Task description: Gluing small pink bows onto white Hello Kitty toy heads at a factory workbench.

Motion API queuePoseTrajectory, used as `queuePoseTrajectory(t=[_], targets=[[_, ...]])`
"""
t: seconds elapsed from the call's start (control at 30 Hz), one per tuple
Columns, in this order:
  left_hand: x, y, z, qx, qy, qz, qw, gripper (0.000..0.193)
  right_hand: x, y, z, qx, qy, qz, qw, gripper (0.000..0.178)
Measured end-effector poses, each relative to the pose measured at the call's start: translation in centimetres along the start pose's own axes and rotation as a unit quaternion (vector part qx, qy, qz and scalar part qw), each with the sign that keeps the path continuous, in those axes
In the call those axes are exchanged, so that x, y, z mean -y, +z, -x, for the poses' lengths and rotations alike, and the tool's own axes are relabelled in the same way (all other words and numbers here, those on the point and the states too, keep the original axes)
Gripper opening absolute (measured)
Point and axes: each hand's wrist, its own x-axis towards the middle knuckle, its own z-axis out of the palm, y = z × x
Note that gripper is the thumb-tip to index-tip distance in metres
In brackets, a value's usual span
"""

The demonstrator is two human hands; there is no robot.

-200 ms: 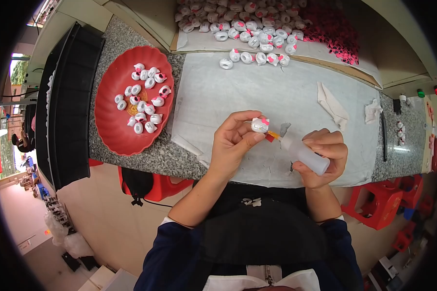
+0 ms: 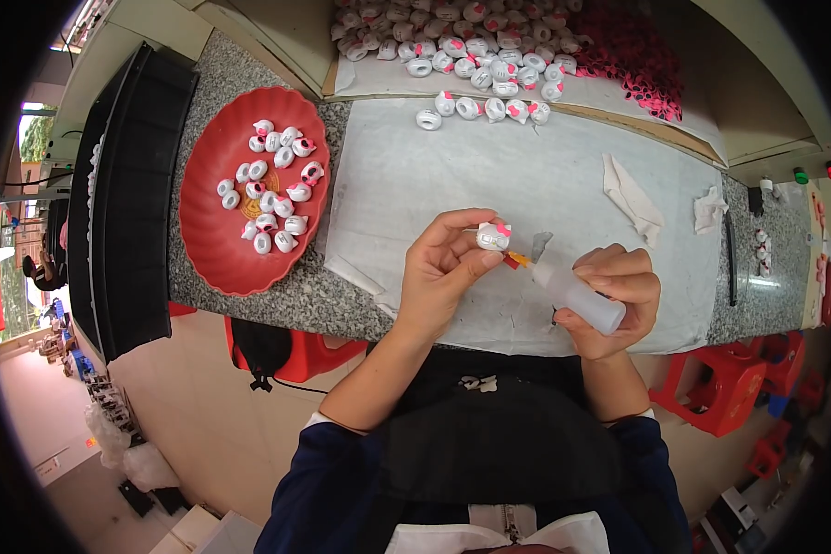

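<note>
Between its thumb and fingers my left hand [image 2: 445, 263] pinches a small white cat-head figure [image 2: 494, 236] with a pink bow. My right hand [image 2: 619, 300] is wrapped round a translucent white squeeze bottle [image 2: 577, 297], tilted so its orange nozzle [image 2: 521, 259] points up and left toward the figure. Whether the tip touches the figure I cannot tell. A small red part shows beside the nozzle, near my left thumb. Both hands are above the white sheet [image 2: 415, 175] covering the worktop.
On the left a red scalloped dish [image 2: 208, 203] holds several similar heads, beside a black tray [image 2: 138, 203]. More heads [image 2: 494, 110] stand in a row and heap at the back, next to pink pieces [image 2: 628, 65]. A crumpled white cloth [image 2: 632, 203] lies right; red stools [image 2: 711, 392] stand below.
Almost nothing differs. The figure in my left hand has tipped very slightly, and the bottle's nozzle has shifted a little. Both hands keep their grips.
</note>
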Motion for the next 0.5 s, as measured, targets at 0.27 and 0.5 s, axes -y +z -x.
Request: queuePoseTrajectory(t=[0.27,0.5], targets=[[0.08,-0.12,0.01,-0.006,-0.008,-0.002,1.0,0.034,0.24,0.11,-0.24,-0.027,0.013,0.035,0.999,0.037],[-0.07,0.01,-0.07,0.001,-0.011,0.0,1.0,0.034,0.18,0.25,-0.16,-0.028,0.013,0.042,0.999,0.037]])
